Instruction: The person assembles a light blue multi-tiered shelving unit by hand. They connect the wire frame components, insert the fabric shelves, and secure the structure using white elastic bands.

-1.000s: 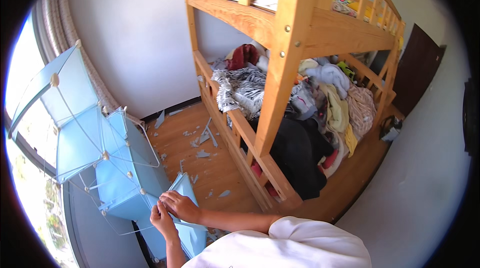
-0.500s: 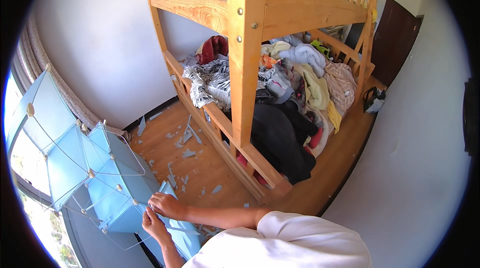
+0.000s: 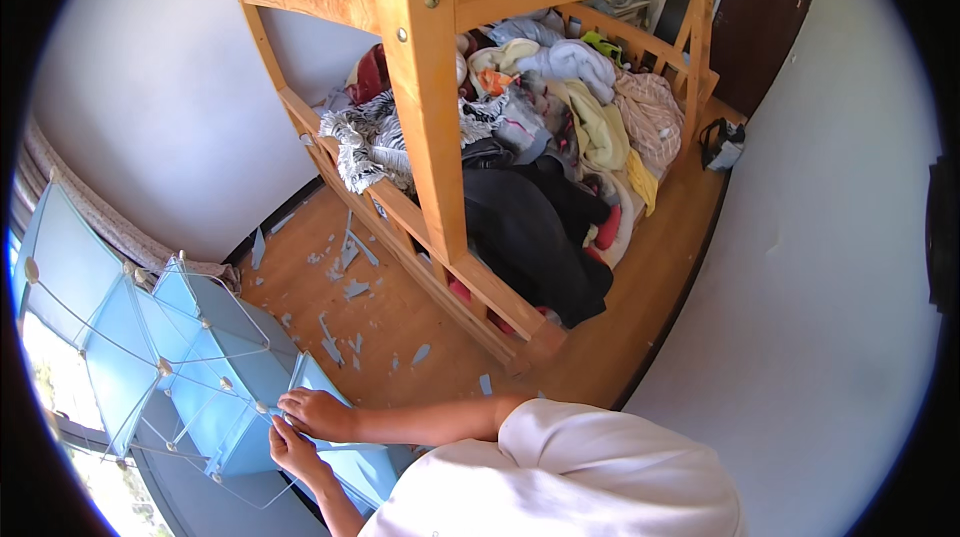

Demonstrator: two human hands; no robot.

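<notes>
A rack of light blue panels (image 3: 205,377) on a thin wire frame stands at the lower left, with pale round connectors (image 3: 164,367) where the wires meet. At its near corner my right hand (image 3: 320,414) is closed, fingertips pinched beside a connector. Just below it my left hand (image 3: 293,447) is closed too, its thumb and fingers meeting close to the right hand's. Whatever lies between the fingers is too small and covered to name. Loose blue sheeting (image 3: 355,472) shows behind and beneath my hands.
A wooden bunk bed (image 3: 420,117) fills the middle, heaped with clothes and blankets (image 3: 540,227). Torn pale blue scraps (image 3: 350,262) litter the wooden floor between bed and rack. A curtain (image 3: 90,222) and bright window are at left. A bag (image 3: 722,144) sits near the dark door (image 3: 760,27).
The whole view has shifted, so the bed appears farther up and left. My hands stay closed together at the rack's corner, and now look nearer its connector.
</notes>
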